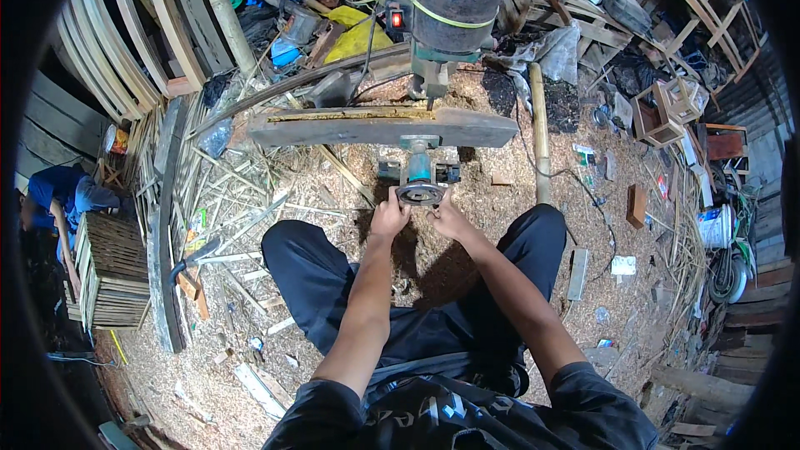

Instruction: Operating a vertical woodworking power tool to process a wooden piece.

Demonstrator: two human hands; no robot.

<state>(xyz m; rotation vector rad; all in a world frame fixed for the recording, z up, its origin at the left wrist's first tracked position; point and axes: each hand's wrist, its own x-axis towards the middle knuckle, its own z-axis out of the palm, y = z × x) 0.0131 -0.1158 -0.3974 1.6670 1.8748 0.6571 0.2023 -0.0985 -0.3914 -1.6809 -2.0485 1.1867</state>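
Observation:
My left hand (pixel 389 215) is closed on the left side of a round metal handwheel (pixel 420 193), and my right hand (pixel 450 217) is closed on its right side. Behind the wheel stands a green and grey vise-like base (pixel 421 168). A long dark wooden beam (pixel 383 131) lies crosswise on it, with a pale cut strip along its upper face. Over the beam hangs a large dark drilling machine (pixel 454 8), its bit (pixel 430 102) pointing down at the wood. A red switch (pixel 397 19) glows on its side. My fingertips are partly hidden by the wheel.
Wood chips cover the ground. Several curved timber pieces (pixel 125 42) lean at the far left, near a slatted wooden stack (pixel 117 271) with another person (pixel 62 196) beside it. A pole (pixel 540 133) stands right of the machine, and a long plank (pixel 167 233) lies left.

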